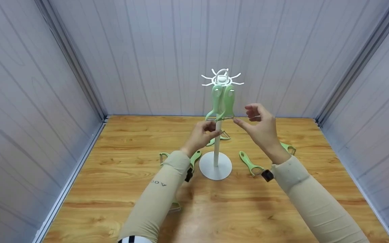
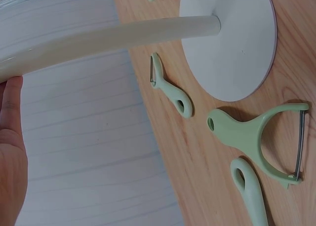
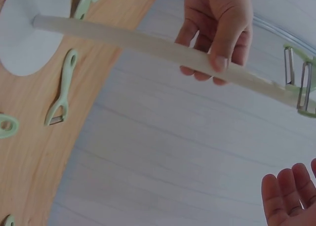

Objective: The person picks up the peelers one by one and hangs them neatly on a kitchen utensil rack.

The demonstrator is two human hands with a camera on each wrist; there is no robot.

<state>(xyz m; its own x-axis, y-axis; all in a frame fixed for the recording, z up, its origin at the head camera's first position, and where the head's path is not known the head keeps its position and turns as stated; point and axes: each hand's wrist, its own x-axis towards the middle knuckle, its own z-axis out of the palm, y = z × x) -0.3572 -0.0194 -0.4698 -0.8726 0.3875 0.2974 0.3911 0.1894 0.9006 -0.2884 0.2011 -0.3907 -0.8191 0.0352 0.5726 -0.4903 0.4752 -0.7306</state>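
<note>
A white stand holds two light green peelers by their handles from its hooked top (image 1: 222,80): a left peeler (image 1: 216,98) and a right peeler (image 1: 228,101), blade ends down. Below them my left hand (image 1: 199,136) grips the stand's pole (image 1: 216,148), thumb and fingers on opposite sides, as the right wrist view also shows. My right hand (image 1: 263,130) is beside the right peeler with its fingers loosely bent and nothing in them. Its thumb tip is at that peeler's blade end; whether it touches I cannot tell.
The stand's round white base (image 1: 215,173) sits on the wooden table (image 1: 235,216). Several green peelers lie around it, among them one peeler (image 1: 247,161) to the right and a wide-bladed peeler (image 2: 247,132) to the left. Pale panel walls (image 1: 167,60) enclose the table's back and sides.
</note>
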